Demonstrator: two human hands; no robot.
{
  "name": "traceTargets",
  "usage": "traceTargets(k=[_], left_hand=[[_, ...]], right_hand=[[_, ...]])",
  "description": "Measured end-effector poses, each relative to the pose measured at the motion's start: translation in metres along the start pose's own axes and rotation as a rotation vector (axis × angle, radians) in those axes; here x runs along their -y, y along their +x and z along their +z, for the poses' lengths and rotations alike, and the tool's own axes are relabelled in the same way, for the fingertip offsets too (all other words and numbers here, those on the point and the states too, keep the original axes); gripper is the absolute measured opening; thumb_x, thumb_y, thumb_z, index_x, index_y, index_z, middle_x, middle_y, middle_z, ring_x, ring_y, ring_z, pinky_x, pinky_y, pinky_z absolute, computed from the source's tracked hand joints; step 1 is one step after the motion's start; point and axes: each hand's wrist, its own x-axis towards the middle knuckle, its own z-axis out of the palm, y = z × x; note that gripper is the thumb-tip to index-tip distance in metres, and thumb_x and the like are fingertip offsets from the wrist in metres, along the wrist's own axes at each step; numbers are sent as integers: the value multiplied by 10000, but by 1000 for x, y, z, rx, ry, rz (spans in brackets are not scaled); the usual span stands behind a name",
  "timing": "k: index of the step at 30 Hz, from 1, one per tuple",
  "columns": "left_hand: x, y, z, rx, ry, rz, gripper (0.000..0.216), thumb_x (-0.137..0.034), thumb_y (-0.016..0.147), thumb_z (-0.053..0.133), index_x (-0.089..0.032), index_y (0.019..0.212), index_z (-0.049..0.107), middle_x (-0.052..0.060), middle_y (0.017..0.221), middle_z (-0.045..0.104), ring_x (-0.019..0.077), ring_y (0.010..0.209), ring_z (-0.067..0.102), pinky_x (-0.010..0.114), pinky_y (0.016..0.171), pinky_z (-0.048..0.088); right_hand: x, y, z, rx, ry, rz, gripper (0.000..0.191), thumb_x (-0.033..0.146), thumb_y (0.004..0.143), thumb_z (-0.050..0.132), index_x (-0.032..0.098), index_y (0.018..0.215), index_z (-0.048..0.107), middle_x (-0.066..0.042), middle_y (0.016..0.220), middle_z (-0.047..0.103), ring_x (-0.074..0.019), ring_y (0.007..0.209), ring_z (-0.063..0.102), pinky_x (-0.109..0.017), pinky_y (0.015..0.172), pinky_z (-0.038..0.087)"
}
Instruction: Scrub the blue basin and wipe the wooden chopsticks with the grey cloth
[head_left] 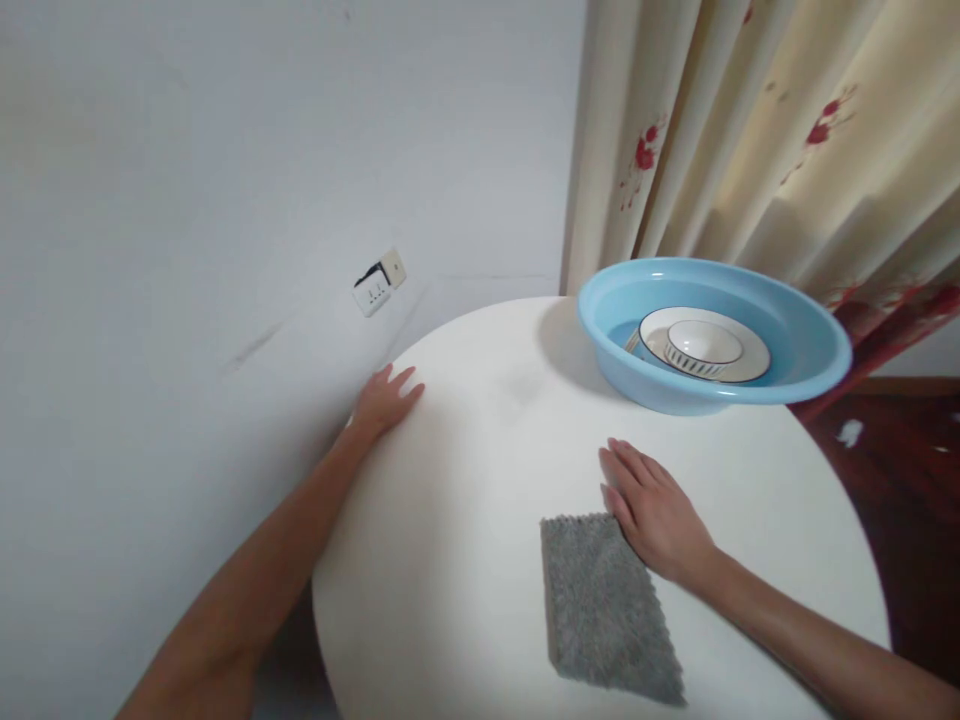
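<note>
My left hand (384,400) rests flat on the left rim of a round white table (480,470), fingers stretched out, holding nothing. My right hand (654,512) lies flat on the tabletop with fingers extended, its inner edge touching the upper right corner of a grey fuzzy cloth (604,605) spread flat on the table. A light blue plastic basin (806,345) stands at the far right of the table, beyond my right hand. Inside it sit a white plate (754,358) with a dark rim and a small white bowl (703,346) on top.
A white wall runs along the left, carrying a wall socket (379,283) just above the table edge. Cream curtains with red flowers (750,140) hang behind the basin. Dark reddish floor (900,500) shows to the right of the table.
</note>
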Motion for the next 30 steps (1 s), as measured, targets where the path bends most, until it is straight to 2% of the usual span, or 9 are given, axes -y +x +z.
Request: traceTargets(k=[5,11,20,30], left_hand=[[15,-3,11,55,39,-11,709,-651,1018,265,-306,1631,351,149,1702,315,426,1522,368,620,1169,357],[14,-3,7,57,50,-5,701,-618,1022,272,-269,1618,390,151,1668,380,405,1509,386,581,1168,365],[16,4,5,65,66,-4,728,-609,1008,234,-251,1627,374,172,1673,363,398,1514,387,560,1185,338],[30,7,18,-1,47,75,768,-592,986,240,-166,1592,441,182,1612,458,402,1495,413,564,1203,334]], right_hand=[[4,0,-5,12,16,0,525,361,1075,426,154,1555,472,-149,1598,492,-298,1484,443,-490,1207,408],[6,2,-5,11,28,23,506,343,1074,427,133,1528,503,-164,1582,505,-306,1474,453,-492,1203,407],[11,7,-8,-17,19,35,487,288,1047,474,114,1497,539,-181,1566,521,-314,1449,482,-494,1189,428],[13,7,-12,37,40,49,520,297,1051,458,104,1533,496,-182,1599,479,-316,1477,442,-503,1211,401]])
